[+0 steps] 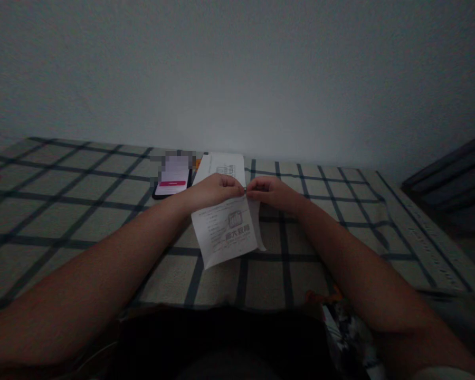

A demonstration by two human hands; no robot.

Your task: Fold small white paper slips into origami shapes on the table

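A printed sheet of paper [225, 232] with text and a logo hangs from my two hands, its lower edge toward me. My left hand [217, 187] is closed on the paper's top edge. Fingers pinched, my right hand [271, 191] meets it at the upper right corner, where the fingertips of both hands nearly touch. A narrow flap of paper sticks out behind the sheet on the right. Just beyond my hands lies a stack of white printed paper [225, 161], partly covered by my left hand.
Left of the papers lies a phone [173, 177] with its screen lit, partly blurred out. A checked cloth [95, 211] covers the surface, which meets a pale wall [237, 79]. Dark folded fabric [455, 184] is at the right. Near my right forearm is a patterned item [350, 332].
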